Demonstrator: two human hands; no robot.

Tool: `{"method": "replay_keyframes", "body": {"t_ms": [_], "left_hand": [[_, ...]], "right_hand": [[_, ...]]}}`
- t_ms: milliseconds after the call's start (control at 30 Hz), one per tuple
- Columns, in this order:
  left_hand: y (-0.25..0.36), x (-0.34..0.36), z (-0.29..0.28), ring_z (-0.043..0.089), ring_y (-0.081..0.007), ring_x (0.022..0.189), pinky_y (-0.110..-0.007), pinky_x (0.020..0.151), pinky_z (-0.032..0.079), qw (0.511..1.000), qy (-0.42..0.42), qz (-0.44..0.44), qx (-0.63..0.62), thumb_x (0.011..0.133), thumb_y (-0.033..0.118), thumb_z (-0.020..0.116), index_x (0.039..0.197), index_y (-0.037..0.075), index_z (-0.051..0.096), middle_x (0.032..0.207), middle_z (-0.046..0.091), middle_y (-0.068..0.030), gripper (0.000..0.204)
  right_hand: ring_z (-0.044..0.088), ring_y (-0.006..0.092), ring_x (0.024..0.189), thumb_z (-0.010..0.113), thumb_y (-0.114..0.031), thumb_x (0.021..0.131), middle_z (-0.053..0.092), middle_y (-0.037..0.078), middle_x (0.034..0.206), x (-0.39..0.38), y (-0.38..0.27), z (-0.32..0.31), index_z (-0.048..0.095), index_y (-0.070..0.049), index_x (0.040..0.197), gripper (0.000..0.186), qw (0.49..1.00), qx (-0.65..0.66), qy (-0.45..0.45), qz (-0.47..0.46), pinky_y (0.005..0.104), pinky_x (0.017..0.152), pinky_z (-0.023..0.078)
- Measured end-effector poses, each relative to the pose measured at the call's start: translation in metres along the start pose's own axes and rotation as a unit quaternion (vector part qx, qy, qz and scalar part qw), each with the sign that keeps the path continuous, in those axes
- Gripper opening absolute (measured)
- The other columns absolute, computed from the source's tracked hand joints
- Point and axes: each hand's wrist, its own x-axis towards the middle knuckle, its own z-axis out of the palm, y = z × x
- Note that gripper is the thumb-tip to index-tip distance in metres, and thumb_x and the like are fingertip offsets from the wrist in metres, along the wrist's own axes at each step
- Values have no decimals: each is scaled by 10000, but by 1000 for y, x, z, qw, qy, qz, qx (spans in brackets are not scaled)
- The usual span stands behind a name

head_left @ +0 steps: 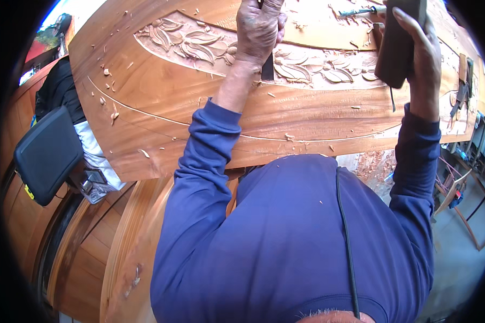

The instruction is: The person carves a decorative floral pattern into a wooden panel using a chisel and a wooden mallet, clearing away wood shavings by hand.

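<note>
My left hand [260, 27] sits at about twelve o'clock over the carved wooden panel [199, 102], its grip closed tight round a chisel [268, 67] whose dark shank drops from under my fist onto the carved band. The tip meets the wood just beside a leaf in the floral relief [191, 43], which runs from ten o'clock across to two o'clock. My right hand [423, 59] is up at one to two o'clock, its grip wrapped round a dark wooden mallet [397, 46], a blocky head held above the panel and clear of the chisel. Pale wood chips [113, 113] lie scattered over the panel, thickest toward nine and ten o'clock. Another carving tool with a greenish handle [358, 12] lies on the panel near one o'clock, between my two hands. Both of my forearms are in blue sleeves [205, 161] that rise from six o'clock. At nine o'clock, off the panel's edge, a black padded seat [47, 153] stands beside a white and dark bundle of cloth [94, 148].
</note>
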Motion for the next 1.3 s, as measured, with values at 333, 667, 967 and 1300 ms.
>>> {"method": "replay_keyframes", "body": {"t_ms": [333,667,967,1300], "left_hand": [[-9,-5,-9,372,-21,400,-218,341,278,1000,-21,19,-4,1039,343,661,1149,130,573,573,420,86,254],[-7,-2,-3,346,-19,398,-212,349,262,999,-34,2,-7,1057,329,634,1102,124,568,564,409,94,220],[18,-47,-27,377,-106,398,-244,368,319,988,-136,66,-37,1048,676,366,1246,62,546,578,424,-16,670],[22,-14,3,417,-54,416,-207,354,319,1000,-14,4,8,1059,547,521,1161,94,570,644,461,41,467]], "right_hand": [[552,271,1326,724,-24,824,603,181,1402,64,-19,86,482,-3,1487,706,782,-403,-282,-383,392,1082,475],[509,315,1389,813,-58,819,557,213,1472,48,-18,87,464,-36,1520,784,862,-419,-216,-184,411,1150,424],[548,262,1323,847,-52,815,584,165,1441,29,-6,61,474,-16,1504,784,894,-303,-196,-266,391,1120,441],[577,137,1188,800,37,828,617,62,1319,5,9,54,487,-8,1488,732,978,15,-87,-191,288,998,490]]}}
